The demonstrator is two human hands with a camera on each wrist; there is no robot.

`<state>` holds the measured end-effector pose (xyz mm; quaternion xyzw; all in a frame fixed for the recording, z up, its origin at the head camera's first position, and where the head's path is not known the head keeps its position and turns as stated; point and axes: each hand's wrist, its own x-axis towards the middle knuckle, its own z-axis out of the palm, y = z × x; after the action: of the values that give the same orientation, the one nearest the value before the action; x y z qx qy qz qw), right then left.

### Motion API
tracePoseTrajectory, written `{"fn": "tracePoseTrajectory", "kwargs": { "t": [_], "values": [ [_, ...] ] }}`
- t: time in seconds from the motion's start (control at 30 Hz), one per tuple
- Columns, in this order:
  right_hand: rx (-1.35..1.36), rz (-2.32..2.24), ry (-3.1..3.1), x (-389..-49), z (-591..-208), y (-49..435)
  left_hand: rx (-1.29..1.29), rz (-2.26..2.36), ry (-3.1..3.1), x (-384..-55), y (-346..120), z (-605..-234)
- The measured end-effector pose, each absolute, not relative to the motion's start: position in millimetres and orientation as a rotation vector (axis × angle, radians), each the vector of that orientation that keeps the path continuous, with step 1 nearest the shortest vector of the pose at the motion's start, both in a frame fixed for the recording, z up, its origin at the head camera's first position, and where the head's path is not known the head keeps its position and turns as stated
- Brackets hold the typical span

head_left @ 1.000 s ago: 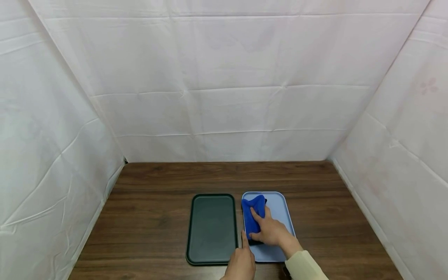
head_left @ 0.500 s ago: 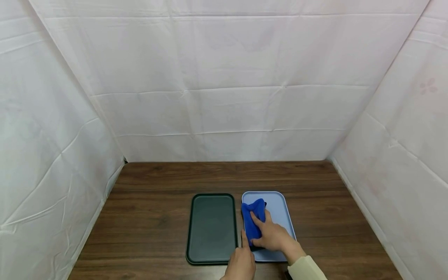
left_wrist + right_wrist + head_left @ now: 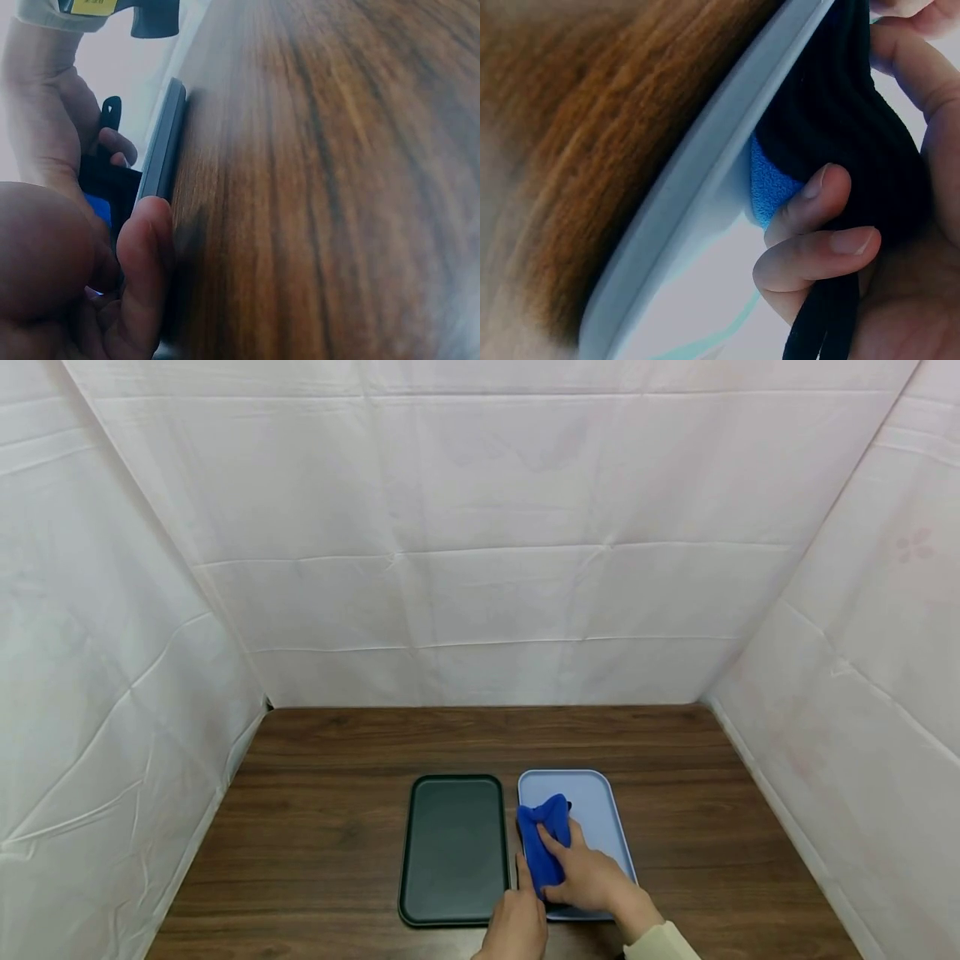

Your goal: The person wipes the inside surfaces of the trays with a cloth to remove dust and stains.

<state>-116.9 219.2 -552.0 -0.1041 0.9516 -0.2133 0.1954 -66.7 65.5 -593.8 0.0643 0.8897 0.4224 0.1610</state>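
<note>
In the head view my right hand (image 3: 596, 877) grips a blue cloth (image 3: 535, 839) against the left side of a light blue tray (image 3: 596, 802). The right wrist view shows the cloth's fuzzy blue face (image 3: 769, 186) towards the tray, a black fabric part (image 3: 840, 127) under my curled fingers and a black strap (image 3: 825, 319) hanging from it. My left hand (image 3: 517, 922) holds the tray at its near left corner, index finger stretched along the left rim. From the left wrist, a fingertip (image 3: 146, 225) sits right at the tray's edge (image 3: 169, 135).
A dark green tray (image 3: 453, 852) lies just left of the light blue one, a narrow gap between them. Both rest on a brown wood-grain table (image 3: 330, 793). White fabric sheets (image 3: 480, 593) stand behind and at both sides.
My right hand has drawn the blue cloth down the tray, from near its far end towards its near edge. My left hand and both trays have stayed in place.
</note>
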Motion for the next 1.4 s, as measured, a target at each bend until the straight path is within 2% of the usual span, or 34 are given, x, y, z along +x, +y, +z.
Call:
{"fn": "tracePoseTrajectory", "kwargs": {
  "t": [0.5,0.77,1.4],
  "values": [
    [-0.248,-0.662,2.705,-110,-558,236,0.185,1.230,2.550,-66,69,-595],
    [-0.225,-0.614,2.724,-107,-558,249,0.262,1.224,2.598,-64,67,-597],
    [-0.174,-0.502,2.772,-102,-550,267,0.233,1.162,2.687,-64,71,-594]
  ]
}}
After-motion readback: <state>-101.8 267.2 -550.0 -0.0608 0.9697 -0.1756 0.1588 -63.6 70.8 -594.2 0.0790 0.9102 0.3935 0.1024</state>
